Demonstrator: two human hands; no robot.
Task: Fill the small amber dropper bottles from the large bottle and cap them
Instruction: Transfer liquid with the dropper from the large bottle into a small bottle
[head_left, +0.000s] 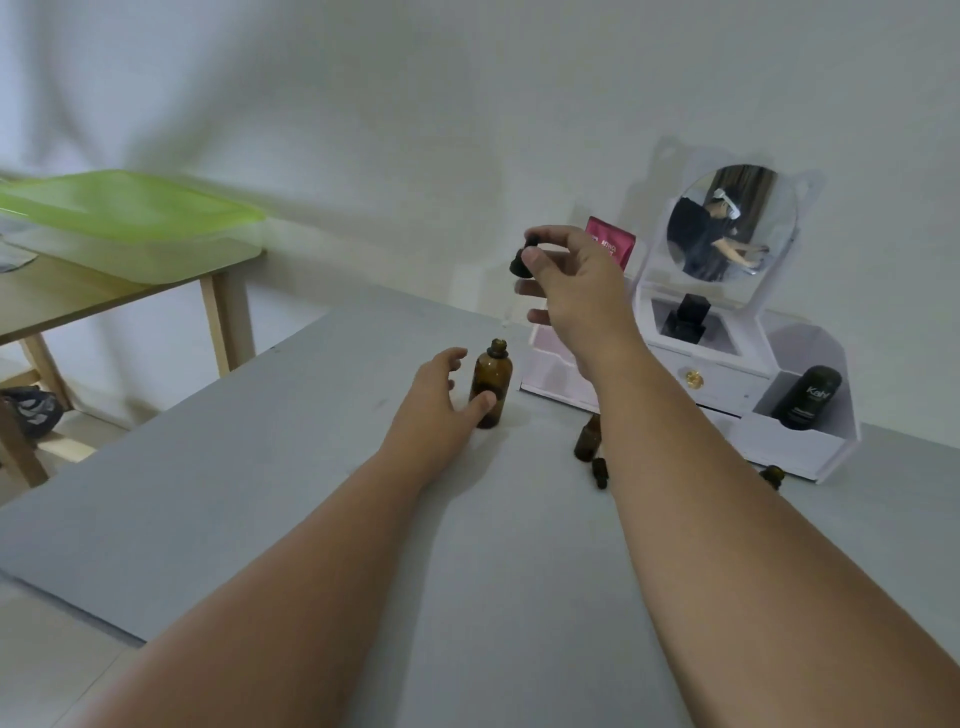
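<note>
- Currently, the uncapped large amber bottle (491, 384) is steadied upright on the tabletop (311, 467) by the left hand (436, 410), thumb touching, grip loose.
- Its black cap (522, 260) is pinched in the right hand (571, 291).
- Spillage could be caused if the bottle is nudged.

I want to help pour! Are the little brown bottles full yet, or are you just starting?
Just starting. Done: the large bottle is open, its neck bare. In hand: the right hand holds the black cap up, while the left hand touches the large bottle. Left: the small bottles by the right arm are partly hidden, with no pouring going on, so filling and capping remain.
</note>
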